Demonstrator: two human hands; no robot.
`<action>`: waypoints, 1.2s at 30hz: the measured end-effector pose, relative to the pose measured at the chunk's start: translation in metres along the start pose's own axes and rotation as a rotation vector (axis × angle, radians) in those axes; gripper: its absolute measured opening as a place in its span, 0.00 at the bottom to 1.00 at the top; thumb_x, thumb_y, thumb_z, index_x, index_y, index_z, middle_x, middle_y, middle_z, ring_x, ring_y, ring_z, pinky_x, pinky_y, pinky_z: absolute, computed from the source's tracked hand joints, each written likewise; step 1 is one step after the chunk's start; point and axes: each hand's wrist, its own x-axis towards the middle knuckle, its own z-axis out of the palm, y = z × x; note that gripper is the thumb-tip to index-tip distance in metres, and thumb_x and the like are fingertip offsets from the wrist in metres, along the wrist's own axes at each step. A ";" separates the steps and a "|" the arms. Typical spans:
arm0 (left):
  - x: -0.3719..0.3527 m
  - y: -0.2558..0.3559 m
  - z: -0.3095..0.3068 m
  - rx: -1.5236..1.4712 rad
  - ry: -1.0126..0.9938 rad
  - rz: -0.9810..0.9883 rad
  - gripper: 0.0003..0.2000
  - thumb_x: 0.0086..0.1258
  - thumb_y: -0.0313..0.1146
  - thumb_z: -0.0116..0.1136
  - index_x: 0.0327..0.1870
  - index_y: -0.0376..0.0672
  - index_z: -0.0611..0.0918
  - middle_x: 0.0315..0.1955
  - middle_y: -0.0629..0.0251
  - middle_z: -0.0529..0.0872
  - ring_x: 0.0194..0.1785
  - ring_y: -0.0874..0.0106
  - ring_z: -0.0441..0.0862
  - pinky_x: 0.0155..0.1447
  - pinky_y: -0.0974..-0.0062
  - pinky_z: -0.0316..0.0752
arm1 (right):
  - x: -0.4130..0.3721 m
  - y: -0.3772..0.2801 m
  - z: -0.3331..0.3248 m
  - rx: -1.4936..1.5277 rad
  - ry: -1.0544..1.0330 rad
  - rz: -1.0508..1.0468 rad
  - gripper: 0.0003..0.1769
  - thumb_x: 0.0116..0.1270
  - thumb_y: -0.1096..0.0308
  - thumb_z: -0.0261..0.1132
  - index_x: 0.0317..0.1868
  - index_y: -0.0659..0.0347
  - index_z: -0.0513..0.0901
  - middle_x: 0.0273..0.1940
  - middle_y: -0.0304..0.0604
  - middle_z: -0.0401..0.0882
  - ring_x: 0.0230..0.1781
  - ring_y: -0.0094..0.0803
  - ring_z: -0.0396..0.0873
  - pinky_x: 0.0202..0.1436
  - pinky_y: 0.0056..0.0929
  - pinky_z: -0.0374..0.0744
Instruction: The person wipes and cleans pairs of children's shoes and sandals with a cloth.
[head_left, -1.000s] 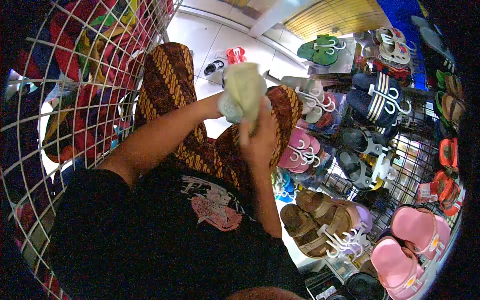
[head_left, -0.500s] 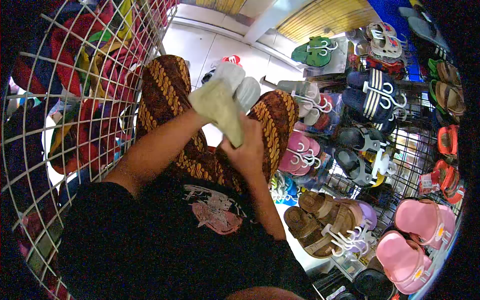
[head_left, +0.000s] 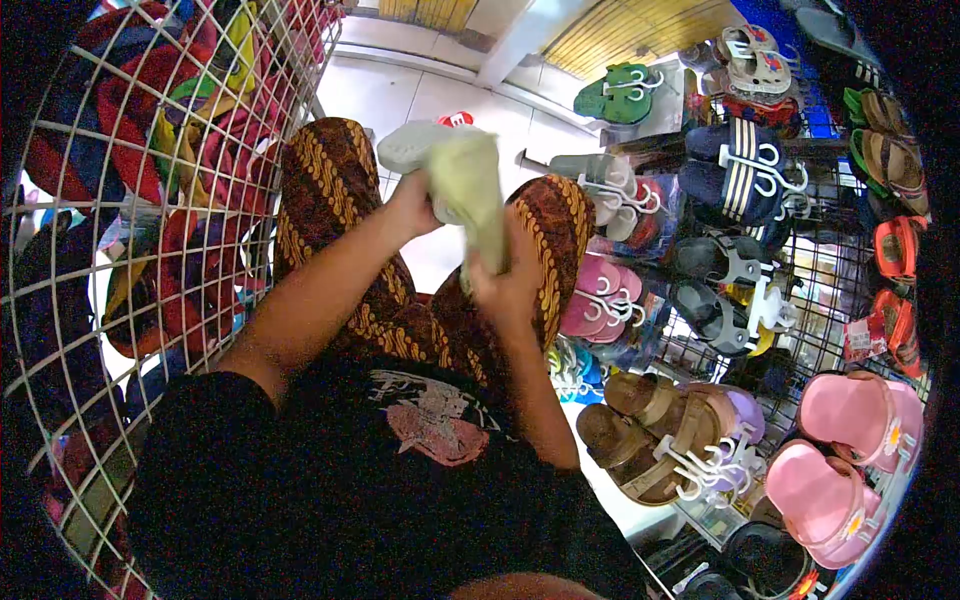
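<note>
A pale yellow-green cloth (head_left: 468,180), blurred by motion, hangs between my hands above my lap. My left hand (head_left: 412,206) is closed at the lower end of a light grey, rounded piece of footwear (head_left: 408,147), which points up and to the left; the cloth hides some of its fingers. Lower and to the right, my right hand (head_left: 508,285) is closed round the bottom end of the cloth. The cloth's upper part lies against the right side of the grey footwear.
Patterned brown trousers (head_left: 335,180) cover my knees. A wire grid (head_left: 150,265) with colourful items behind it stands at the left. At the right, a rack holds pink clogs (head_left: 835,410), brown sandals (head_left: 635,425) and dark striped slippers (head_left: 740,170). White floor tiles (head_left: 390,95) show ahead.
The grey footwear has swung to the left, and one rounded end shows where two showed before. The cloth has shifted right and now hangs more upright.
</note>
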 end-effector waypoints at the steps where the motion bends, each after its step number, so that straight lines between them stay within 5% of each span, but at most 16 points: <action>1: -0.010 0.005 0.012 -0.096 -0.002 -0.107 0.20 0.79 0.44 0.50 0.65 0.44 0.74 0.61 0.60 0.80 0.63 0.64 0.79 0.68 0.57 0.75 | 0.005 0.002 0.000 -0.157 0.160 0.012 0.34 0.56 0.69 0.72 0.65 0.64 0.76 0.59 0.56 0.79 0.56 0.40 0.81 0.60 0.36 0.78; 3: -0.024 0.001 0.026 -0.067 -0.028 -0.085 0.21 0.77 0.45 0.53 0.64 0.44 0.74 0.60 0.60 0.80 0.60 0.66 0.80 0.67 0.61 0.76 | 0.009 -0.014 -0.007 -0.074 -0.042 0.140 0.34 0.56 0.68 0.72 0.65 0.63 0.77 0.56 0.56 0.80 0.54 0.42 0.82 0.58 0.37 0.78; 6: -0.021 0.005 0.033 -0.038 0.004 -0.069 0.22 0.76 0.48 0.54 0.63 0.43 0.75 0.57 0.61 0.81 0.57 0.67 0.82 0.62 0.64 0.78 | -0.005 0.003 0.001 -0.296 -0.256 -0.126 0.31 0.56 0.68 0.72 0.63 0.57 0.79 0.44 0.55 0.80 0.44 0.51 0.82 0.51 0.41 0.79; 8: -0.018 0.003 0.032 -0.032 0.059 -0.070 0.23 0.76 0.49 0.54 0.62 0.42 0.75 0.55 0.62 0.82 0.55 0.68 0.82 0.59 0.65 0.79 | -0.002 0.007 0.001 -0.203 -0.203 -0.145 0.32 0.56 0.67 0.72 0.64 0.56 0.79 0.46 0.55 0.80 0.46 0.50 0.81 0.53 0.41 0.79; 11: -0.015 0.000 0.043 -0.021 0.106 -0.073 0.21 0.79 0.48 0.49 0.62 0.43 0.75 0.52 0.65 0.83 0.51 0.67 0.83 0.54 0.66 0.81 | 0.012 0.023 0.012 -0.102 0.305 -0.076 0.31 0.55 0.67 0.72 0.62 0.58 0.80 0.46 0.55 0.81 0.46 0.49 0.82 0.53 0.41 0.79; 13: -0.017 -0.001 0.029 0.748 -0.015 0.295 0.20 0.79 0.47 0.49 0.62 0.44 0.76 0.52 0.65 0.84 0.50 0.67 0.83 0.53 0.66 0.81 | 0.006 0.022 0.007 -0.053 0.010 -0.076 0.31 0.56 0.68 0.72 0.62 0.61 0.79 0.47 0.54 0.82 0.48 0.46 0.82 0.54 0.40 0.79; 15: -0.016 -0.002 0.025 0.938 -0.047 0.386 0.20 0.78 0.48 0.50 0.62 0.46 0.76 0.52 0.66 0.83 0.51 0.67 0.83 0.54 0.65 0.81 | -0.003 0.015 0.003 -0.219 -0.284 -0.075 0.31 0.57 0.70 0.73 0.62 0.66 0.78 0.49 0.53 0.83 0.51 0.42 0.83 0.56 0.36 0.79; 18: -0.016 -0.003 0.036 0.370 0.065 0.096 0.22 0.76 0.51 0.52 0.62 0.48 0.76 0.54 0.67 0.83 0.53 0.67 0.82 0.56 0.63 0.79 | -0.001 0.017 0.007 -0.130 -0.059 -0.155 0.31 0.57 0.70 0.73 0.62 0.66 0.78 0.50 0.54 0.83 0.51 0.40 0.83 0.56 0.35 0.79; 19: -0.017 -0.002 0.041 0.183 0.102 0.002 0.22 0.76 0.53 0.53 0.62 0.49 0.77 0.54 0.67 0.83 0.54 0.67 0.82 0.57 0.62 0.79 | 0.003 0.016 0.013 0.038 0.154 -0.007 0.29 0.56 0.69 0.73 0.60 0.65 0.80 0.49 0.55 0.84 0.49 0.41 0.84 0.54 0.35 0.80; 22: -0.027 -0.004 0.045 -0.017 0.087 -0.053 0.25 0.76 0.57 0.51 0.63 0.48 0.78 0.54 0.64 0.84 0.57 0.67 0.81 0.60 0.64 0.77 | 0.003 0.004 0.006 0.028 0.033 0.012 0.30 0.55 0.69 0.73 0.61 0.63 0.80 0.50 0.54 0.84 0.50 0.39 0.84 0.55 0.36 0.80; 24: -0.029 0.000 0.040 -0.007 0.080 -0.034 0.25 0.76 0.55 0.51 0.63 0.48 0.77 0.55 0.64 0.83 0.57 0.67 0.82 0.59 0.64 0.77 | -0.004 0.006 0.002 -0.114 -0.364 -0.013 0.35 0.53 0.68 0.75 0.63 0.63 0.78 0.51 0.55 0.84 0.51 0.44 0.84 0.58 0.36 0.79; 28: -0.016 0.011 0.013 0.067 0.133 0.042 0.23 0.76 0.52 0.52 0.64 0.48 0.77 0.57 0.66 0.83 0.57 0.67 0.82 0.58 0.63 0.77 | -0.008 0.008 0.004 0.173 -0.402 -0.061 0.40 0.52 0.73 0.72 0.69 0.62 0.72 0.56 0.55 0.81 0.54 0.44 0.82 0.60 0.36 0.78; 30: 0.007 0.010 -0.010 0.189 0.211 0.149 0.22 0.77 0.50 0.52 0.64 0.47 0.77 0.58 0.66 0.83 0.56 0.67 0.82 0.58 0.62 0.78 | -0.013 0.023 0.006 0.309 -0.253 0.023 0.45 0.53 0.75 0.70 0.74 0.60 0.66 0.60 0.53 0.79 0.57 0.43 0.80 0.62 0.36 0.77; 31: 0.011 0.007 -0.013 0.301 0.258 0.201 0.22 0.77 0.49 0.52 0.64 0.47 0.77 0.58 0.67 0.82 0.56 0.67 0.82 0.58 0.62 0.78 | -0.012 0.007 -0.008 0.424 -0.243 0.264 0.47 0.55 0.73 0.67 0.77 0.59 0.58 0.62 0.51 0.76 0.59 0.41 0.78 0.64 0.36 0.76; 33: 0.009 -0.003 -0.018 0.582 0.360 0.268 0.21 0.77 0.47 0.52 0.64 0.47 0.77 0.59 0.67 0.82 0.56 0.67 0.82 0.57 0.62 0.78 | -0.028 0.052 -0.007 0.435 -0.025 0.339 0.45 0.58 0.68 0.66 0.76 0.62 0.58 0.61 0.52 0.76 0.59 0.41 0.78 0.64 0.38 0.77; 36: -0.010 -0.012 0.003 1.541 0.342 -0.129 0.20 0.71 0.43 0.56 0.57 0.37 0.81 0.45 0.48 0.87 0.46 0.53 0.86 0.51 0.61 0.78 | -0.033 0.077 -0.020 0.871 0.121 0.529 0.41 0.62 0.57 0.64 0.72 0.65 0.62 0.54 0.53 0.78 0.51 0.41 0.81 0.57 0.40 0.80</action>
